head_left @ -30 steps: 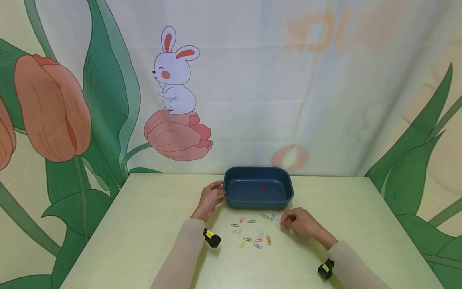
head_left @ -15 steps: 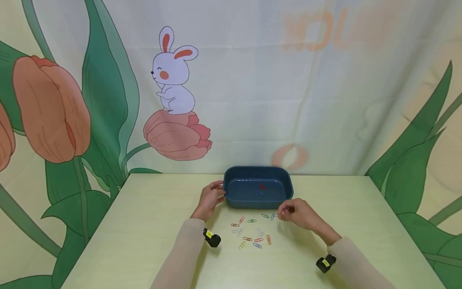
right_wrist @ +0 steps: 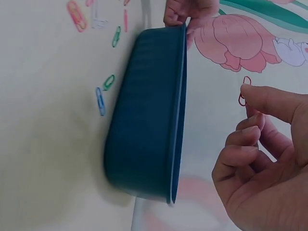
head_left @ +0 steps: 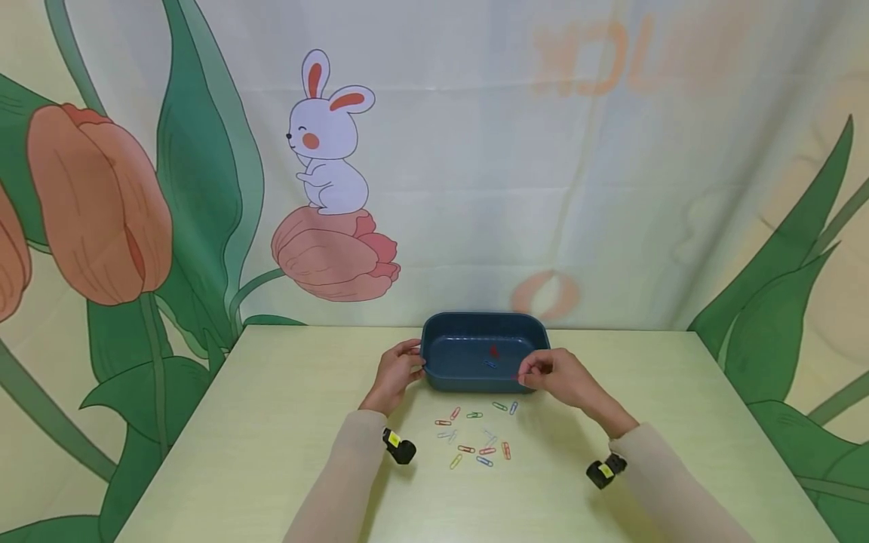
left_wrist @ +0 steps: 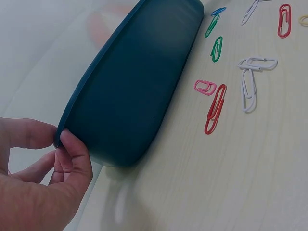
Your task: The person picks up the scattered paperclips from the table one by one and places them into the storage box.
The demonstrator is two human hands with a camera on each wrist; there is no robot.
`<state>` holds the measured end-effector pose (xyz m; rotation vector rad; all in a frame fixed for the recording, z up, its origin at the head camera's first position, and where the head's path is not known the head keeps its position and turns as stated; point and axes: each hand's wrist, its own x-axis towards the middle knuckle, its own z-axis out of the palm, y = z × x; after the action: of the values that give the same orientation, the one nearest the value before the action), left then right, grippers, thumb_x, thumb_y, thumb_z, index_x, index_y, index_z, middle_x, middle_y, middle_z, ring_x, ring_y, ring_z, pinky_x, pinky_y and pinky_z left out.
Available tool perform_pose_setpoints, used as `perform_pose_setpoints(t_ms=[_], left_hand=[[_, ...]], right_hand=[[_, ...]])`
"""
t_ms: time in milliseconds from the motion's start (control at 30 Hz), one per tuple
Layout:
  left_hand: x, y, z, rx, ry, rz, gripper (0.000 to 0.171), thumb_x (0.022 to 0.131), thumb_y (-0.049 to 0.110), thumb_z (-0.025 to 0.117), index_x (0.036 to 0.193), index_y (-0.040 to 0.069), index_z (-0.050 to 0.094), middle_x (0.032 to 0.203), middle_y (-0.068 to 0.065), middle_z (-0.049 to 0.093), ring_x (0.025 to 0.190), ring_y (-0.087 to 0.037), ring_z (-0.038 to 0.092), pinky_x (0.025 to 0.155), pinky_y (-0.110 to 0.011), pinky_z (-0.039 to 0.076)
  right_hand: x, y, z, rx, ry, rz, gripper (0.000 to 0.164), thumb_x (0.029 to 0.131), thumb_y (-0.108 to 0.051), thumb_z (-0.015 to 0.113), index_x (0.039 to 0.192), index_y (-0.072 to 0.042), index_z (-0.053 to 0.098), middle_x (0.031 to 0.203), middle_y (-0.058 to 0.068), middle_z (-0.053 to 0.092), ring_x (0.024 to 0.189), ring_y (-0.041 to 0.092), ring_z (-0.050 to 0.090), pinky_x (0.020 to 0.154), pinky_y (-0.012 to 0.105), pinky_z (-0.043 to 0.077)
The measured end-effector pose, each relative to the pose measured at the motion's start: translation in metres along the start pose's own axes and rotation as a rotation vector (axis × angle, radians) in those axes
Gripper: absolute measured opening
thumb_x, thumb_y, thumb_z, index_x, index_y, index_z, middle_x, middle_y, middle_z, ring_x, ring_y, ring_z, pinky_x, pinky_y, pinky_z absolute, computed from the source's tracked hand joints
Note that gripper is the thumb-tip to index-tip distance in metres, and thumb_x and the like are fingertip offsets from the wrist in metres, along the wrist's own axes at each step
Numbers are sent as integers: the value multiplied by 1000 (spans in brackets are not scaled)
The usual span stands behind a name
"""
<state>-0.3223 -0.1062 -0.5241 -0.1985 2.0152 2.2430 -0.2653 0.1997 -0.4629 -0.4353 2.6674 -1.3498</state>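
Note:
A dark blue rectangular bin (head_left: 468, 385) stands at the back of the table. My left hand (head_left: 394, 377) pinches the rim at its left end, thumb and finger on either side of the wall in the left wrist view. Over the bin's front right corner, my right hand (head_left: 560, 377) pinches a red paper clip (right_wrist: 241, 101) between thumb and forefinger. Inside the bin lie a red clip (head_left: 494, 351) and something small and blue (head_left: 490, 363), probably also a clip. Several loose paper clips in red, pink, green, blue, white and yellow lie before it, among them a green clip (left_wrist: 217, 49).
The pale wooden table (head_left: 271, 452) ends at a printed curtain (head_left: 462, 188) right behind the bin. A small black camera (head_left: 399, 447) sits on the left wrist and another black camera (head_left: 606, 471) on the right.
My right hand has lifted from the table beside the loose clips and moved forward to the bin's front right rim, carrying the red paper clip. My left hand stays on the bin.

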Motion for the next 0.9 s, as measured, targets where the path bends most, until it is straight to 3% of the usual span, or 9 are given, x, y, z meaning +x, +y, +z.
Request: perform_pose_setpoints(t_ms=[167, 533, 700, 900], left_hand=[[0, 0, 0, -1, 0, -8, 46, 92, -1, 53, 138, 3, 52, 128, -19, 49, 86, -16, 54, 82, -35, 52], [0, 1, 1, 14, 4, -5, 46, 94, 0, 52, 140, 3, 51, 128, -20, 49, 87, -17, 55, 83, -34, 52], [3, -1, 0, 8, -1, -7, 47, 94, -1, 51, 140, 3, 51, 127, -19, 49, 86, -16, 55, 86, -37, 52], [0, -1, 1, 2, 2, 10, 45, 93, -1, 52, 139, 1, 51, 127, -22, 49, 83, -16, 55, 76, -30, 52]], right_hand=[[10, -4, -4, 18, 34, 30, 5, 88, -20, 72, 88, -15, 71, 75, -1, 57, 70, 17, 50, 62, 29, 41], [31, -11, -12, 47, 93, 81, 7, 90, -21, 71, 93, -14, 71, 75, 0, 57, 71, 22, 50, 65, 32, 42], [44, -12, -13, 82, 110, 113, 10, 91, -21, 70, 95, -12, 72, 86, 3, 67, 81, 21, 57, 74, 31, 45], [59, -12, -10, 122, 107, 138, 13, 93, -22, 68, 98, -11, 72, 105, 4, 72, 99, 23, 63, 91, 42, 48]])
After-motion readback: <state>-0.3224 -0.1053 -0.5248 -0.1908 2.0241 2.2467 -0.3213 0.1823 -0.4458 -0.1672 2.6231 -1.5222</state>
